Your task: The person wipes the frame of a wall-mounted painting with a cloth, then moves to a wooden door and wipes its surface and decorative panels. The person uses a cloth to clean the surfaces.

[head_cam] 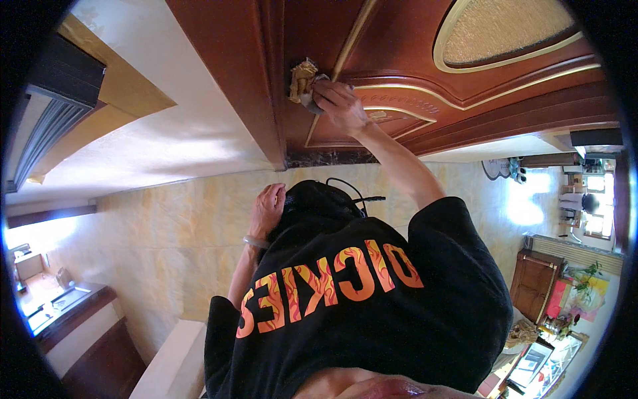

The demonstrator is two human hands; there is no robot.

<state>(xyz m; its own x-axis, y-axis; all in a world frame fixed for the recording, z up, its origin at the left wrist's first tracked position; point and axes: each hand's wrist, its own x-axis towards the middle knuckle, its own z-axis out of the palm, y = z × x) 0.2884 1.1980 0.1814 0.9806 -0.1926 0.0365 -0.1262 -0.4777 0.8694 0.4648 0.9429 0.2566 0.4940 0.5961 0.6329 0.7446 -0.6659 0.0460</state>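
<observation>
My right hand (pixel 341 103) reaches up to the door and holds a crumpled grey cloth (pixel 312 102) against the brass-coloured door handle fitting (pixel 302 80). The reddish-brown wooden door (pixel 319 30) has raised panels with gold trim and an oval textured glass pane (pixel 503 32). My left hand (pixel 270 207) hangs beside my body with its fingers partly curled; a pale bangle (pixel 255 242) is on that wrist. Nothing can be seen in it, though its palm side is partly hidden.
A pale wall (pixel 189 99) adjoins the wooden door frame (pixel 239 60). Marbled tiles cover the floor (pixel 164 214). A counter (pixel 75 309) stands at the left and a brown wooden cabinet (pixel 533 284) at the right. A person (pixel 578 202) is far off at the right.
</observation>
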